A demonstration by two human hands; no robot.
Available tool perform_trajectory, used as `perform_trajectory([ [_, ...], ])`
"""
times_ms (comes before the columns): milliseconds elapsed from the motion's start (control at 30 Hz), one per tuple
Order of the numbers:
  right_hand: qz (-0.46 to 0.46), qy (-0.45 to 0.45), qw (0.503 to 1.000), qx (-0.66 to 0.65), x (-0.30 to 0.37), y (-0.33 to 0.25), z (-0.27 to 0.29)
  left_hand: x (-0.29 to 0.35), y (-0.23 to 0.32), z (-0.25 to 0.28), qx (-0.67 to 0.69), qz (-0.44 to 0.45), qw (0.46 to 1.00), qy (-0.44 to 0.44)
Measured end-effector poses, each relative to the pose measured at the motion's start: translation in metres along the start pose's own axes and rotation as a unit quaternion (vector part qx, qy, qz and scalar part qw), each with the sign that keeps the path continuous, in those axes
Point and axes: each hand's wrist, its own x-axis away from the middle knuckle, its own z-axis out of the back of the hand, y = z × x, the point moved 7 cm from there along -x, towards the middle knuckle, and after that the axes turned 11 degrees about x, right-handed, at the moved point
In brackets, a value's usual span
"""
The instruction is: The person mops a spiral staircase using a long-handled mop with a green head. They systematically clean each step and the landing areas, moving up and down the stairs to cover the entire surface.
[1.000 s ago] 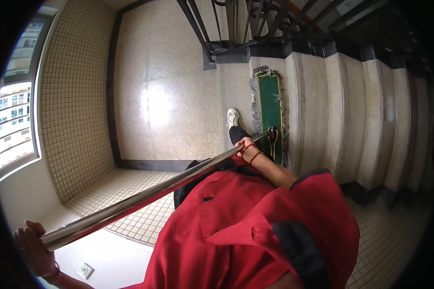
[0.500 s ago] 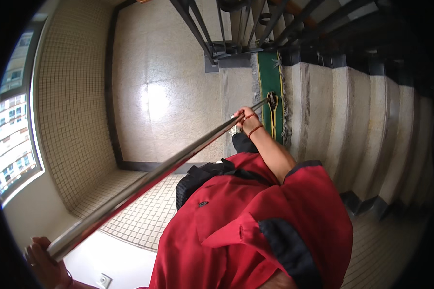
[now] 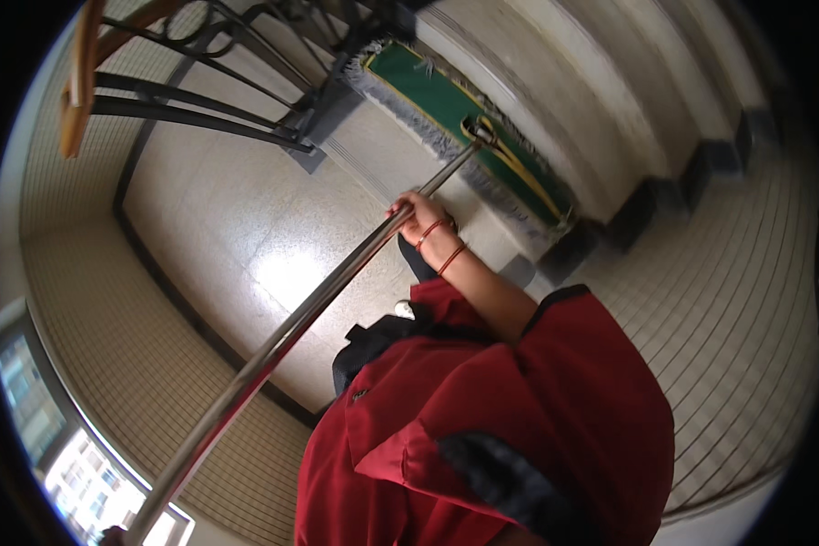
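My right hand (image 3: 416, 215) is closed round the lower part of a dust mop's long metal handle (image 3: 323, 287). Two red bands circle that wrist. From there the handle runs down to a wide, flat mop head (image 3: 419, 82), green with yellow edging and a grey fringe. It lies along a pale stair step, against the riser of the step above. My left hand (image 3: 111, 536) shows only as a dark sliver at the lower left edge, at the handle's upper end; most of it is out of view.
Pale stairs (image 3: 601, 100) with dark side edging rise at the upper right. A black metal railing (image 3: 209, 109) with a wooden handrail (image 3: 79, 82) stands at the upper left. Tiled walls (image 3: 701, 300) flank the shiny landing floor (image 3: 237, 209); a window (image 3: 82, 464) is at lower left.
The view has turned, so the stairs and railing appear tilted. The mop head now shows along nearly its whole length, and my left hand has slipped mostly out of the picture.
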Motion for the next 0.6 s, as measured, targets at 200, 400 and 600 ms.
perform_trajectory([
  [200,0.083,0.041,0.989,0.111,-0.04,-0.017,0.077,0.031,0.171,-0.01,0.124,0.016,0.961,0.248],
  [400,0.082,0.053,0.991,0.09,0.001,0.0,0.14,0.139,0.201,0.039,0.039,0.024,0.926,0.374],
  [600,0.075,-0.031,0.995,-0.054,-0.002,0.038,0.152,0.2,0.203,0.013,-0.067,0.049,0.927,0.366],
])
